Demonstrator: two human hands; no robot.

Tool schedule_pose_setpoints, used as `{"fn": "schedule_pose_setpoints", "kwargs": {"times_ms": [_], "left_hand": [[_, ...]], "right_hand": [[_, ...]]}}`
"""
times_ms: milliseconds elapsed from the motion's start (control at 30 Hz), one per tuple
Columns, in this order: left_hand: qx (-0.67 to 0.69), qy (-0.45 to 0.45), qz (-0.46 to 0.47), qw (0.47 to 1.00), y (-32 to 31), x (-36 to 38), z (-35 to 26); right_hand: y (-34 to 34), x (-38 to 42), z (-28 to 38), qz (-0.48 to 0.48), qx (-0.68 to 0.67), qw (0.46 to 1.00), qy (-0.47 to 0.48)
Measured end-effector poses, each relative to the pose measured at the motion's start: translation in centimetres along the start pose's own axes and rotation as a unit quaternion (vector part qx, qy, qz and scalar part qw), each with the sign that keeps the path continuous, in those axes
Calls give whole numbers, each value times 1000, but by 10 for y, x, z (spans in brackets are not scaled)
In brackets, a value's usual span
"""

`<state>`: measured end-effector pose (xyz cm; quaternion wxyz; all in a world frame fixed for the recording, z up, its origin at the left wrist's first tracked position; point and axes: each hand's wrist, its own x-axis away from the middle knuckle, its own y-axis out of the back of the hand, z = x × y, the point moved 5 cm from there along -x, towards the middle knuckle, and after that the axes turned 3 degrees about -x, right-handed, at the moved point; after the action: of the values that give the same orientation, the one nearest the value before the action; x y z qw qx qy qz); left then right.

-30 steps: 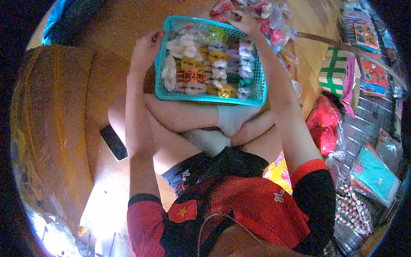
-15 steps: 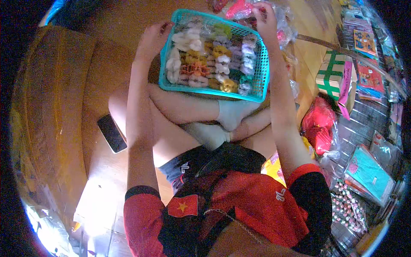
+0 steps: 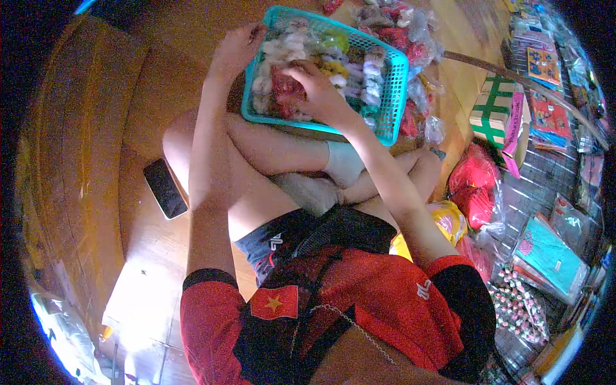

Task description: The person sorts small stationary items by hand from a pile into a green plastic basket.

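A teal plastic basket [image 3: 403,96] stands in front of my crossed legs. Inside it lie rows of small fluffy bundles [image 3: 372,74] in white, grey, yellow and green, some under clear plastic. My left hand [image 3: 242,48] has its fingers curled at the basket's upper left rim. Over the basket's left half, my right hand [image 3: 316,93] closes on a red bundle in clear plastic [image 3: 286,88], resting on or just above the others. The fingers partly cover the red bundle, and its exact kind cannot be made out.
Red and clear plastic-wrapped bundles [image 3: 404,38] lie behind and right of the basket. A phone [image 3: 165,188] is on the wooden floor by my left leg. To my right are a green-taped box [image 3: 497,112], a red bag [image 3: 475,192] and a teal packet [image 3: 552,253].
My right hand has moved from the plastic-wrapped bundles beyond the basket's right corner leftward into the basket, bringing a red bundle. My left hand stays by the rim.
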<state>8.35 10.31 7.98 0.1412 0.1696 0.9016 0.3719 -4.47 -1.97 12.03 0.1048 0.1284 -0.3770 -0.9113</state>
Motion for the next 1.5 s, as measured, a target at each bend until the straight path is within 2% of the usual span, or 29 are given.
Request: {"fn": "schedule_pose_setpoints", "kwargs": {"times_ms": [133,233,333,433,633,833,933,1033,1133,1200,1267,1367,1500], "left_hand": [[-10,-12,-13,1000,-4,-2,3],[-2,-11,-5,1000,-5,-3,4],[-8,1,17,1000,-6,-3,4],[0,6,24,1000,-5,0,1],[-6,-7,17,1000,-7,0,1],[-42,-19,5,999,-13,-2,7],[-35,-21,6,999,-12,-1,3],[-17,-20,11,1000,-8,3,-4],[-30,-8,17,999,-6,3,-6],[-59,-2,11,998,-7,3,-6],[-66,-7,18,998,-12,2,2],[-67,-10,14,998,-5,2,-12],[-12,11,9,1000,0,8,-12]], "right_hand": [[0,-3,9,43,-5,998,-39],[-14,-2,-1,13,53,998,-5],[-26,-2,-13,16,44,997,-57],[-24,-3,5,-56,100,993,3],[-37,-3,-3,-44,66,996,-27],[-37,-2,-14,-54,41,992,-102],[-32,1,-7,-50,-20,993,-106],[-33,7,-3,-81,-17,996,-14],[-35,7,-13,-73,5,995,-62],[-37,6,-12,-69,77,992,-70],[-39,4,-7,-67,173,980,-77],[-47,2,-7,-62,348,932,-79],[-35,2,-2,-46,278,957,-73]]}}
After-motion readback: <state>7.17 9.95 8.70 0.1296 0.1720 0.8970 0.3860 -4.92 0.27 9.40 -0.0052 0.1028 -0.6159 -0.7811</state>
